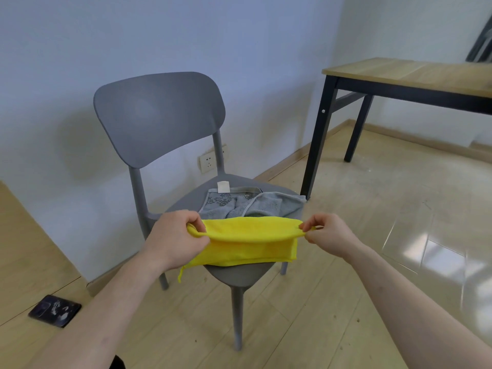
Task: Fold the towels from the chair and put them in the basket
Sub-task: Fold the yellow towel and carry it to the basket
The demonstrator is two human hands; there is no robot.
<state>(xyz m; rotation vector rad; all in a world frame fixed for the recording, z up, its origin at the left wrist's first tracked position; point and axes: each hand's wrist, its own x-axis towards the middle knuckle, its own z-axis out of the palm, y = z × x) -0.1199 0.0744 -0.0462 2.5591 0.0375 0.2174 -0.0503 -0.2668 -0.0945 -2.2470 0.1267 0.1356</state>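
A yellow towel [247, 241] hangs doubled over between my two hands, just above the front of the grey chair [159, 115] seat. My left hand [177, 237] pinches its left end, and my right hand [326, 231] pinches its right end. The lower edge of the towel rests on the seat, and a thin yellow loop dangles at its lower left. Behind it on the seat lies a grey towel [247, 205], crumpled, with a white label at its far edge. No basket is in view.
A wooden table [410, 73] with black legs stands to the right, one leg close to the chair. A dark floor plate [54, 310] lies on the wooden floor at the left. A wall socket [207, 162] sits behind the chair.
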